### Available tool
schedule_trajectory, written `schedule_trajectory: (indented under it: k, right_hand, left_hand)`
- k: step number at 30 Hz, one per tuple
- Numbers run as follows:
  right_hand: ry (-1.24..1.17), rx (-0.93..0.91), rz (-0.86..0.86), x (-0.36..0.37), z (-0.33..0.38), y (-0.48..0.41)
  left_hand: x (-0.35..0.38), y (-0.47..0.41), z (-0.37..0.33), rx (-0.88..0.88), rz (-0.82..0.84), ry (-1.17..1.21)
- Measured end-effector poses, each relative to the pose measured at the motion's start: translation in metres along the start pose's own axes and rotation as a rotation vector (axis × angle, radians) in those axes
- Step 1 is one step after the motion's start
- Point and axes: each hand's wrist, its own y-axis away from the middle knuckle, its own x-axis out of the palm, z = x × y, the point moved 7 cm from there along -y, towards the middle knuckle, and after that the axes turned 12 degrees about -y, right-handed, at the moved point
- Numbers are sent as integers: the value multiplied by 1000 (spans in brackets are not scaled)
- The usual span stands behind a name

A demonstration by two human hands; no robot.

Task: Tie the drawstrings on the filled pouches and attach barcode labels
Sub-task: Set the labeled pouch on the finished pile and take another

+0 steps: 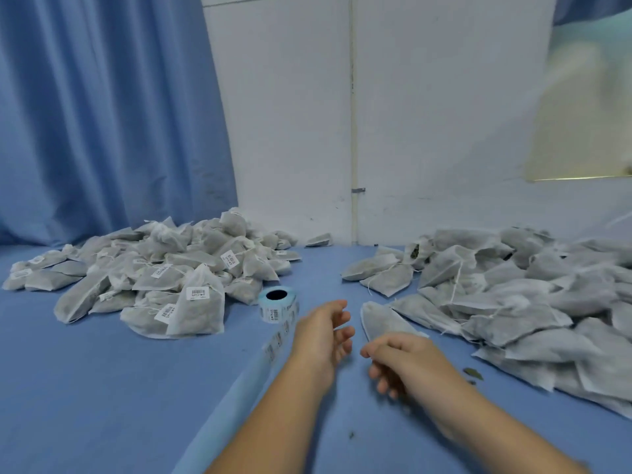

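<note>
A pouch [383, 319] lies on the table [102, 388], just beyond the right hand [407, 360]. Its fingers are curled; I cannot tell whether they pinch anything. The left hand [323, 333] hovers palm inward, fingers loose and empty, near the label roll [277, 304].

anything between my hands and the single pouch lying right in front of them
Nothing visible. The pouch lies on the table just past the right hand, with the left hand near its left side. The label roll stands further left, out of the way.
</note>
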Motion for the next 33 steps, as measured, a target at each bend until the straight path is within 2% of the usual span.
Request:
schedule_trajectory:
  k: [3,5,7,12,17,19,22,25,29,33]
  right_hand:
    - [-110,-11,-16,-15,-7,5]
    - [-151,-24,-45,-24,-6,4]
    - [-157,-41,-86,-31,-3,3]
    - [-132,-60,-218,-47,1,-3]
    - [-178,-207,-395,-86,28,-3]
    - [-74,-319,-507,-109,45,3]
    - [421,-513,-649,-132,71,16]
    - [803,-484,-699,-146,73,16]
    - [822,-331,-723,-163,61,11]
    - [766,-366,-754,-168,61,11]
  left_hand:
    - [17,7,26,114,-106,-53]
    - [25,11,29,241,-131,-255]
    - [33,15,27,323,-120,-427]
    - [42,13,28,417,-121,-614]
    - [53,17,32,496,-31,-796]
    - [53,18,33,500,-12,-804]
    - [53,19,33,505,-7,-808]
    - [55,22,34,524,16,-842]
    - [54,25,34,539,41,-847]
    - [54,27,34,537,54,-853]
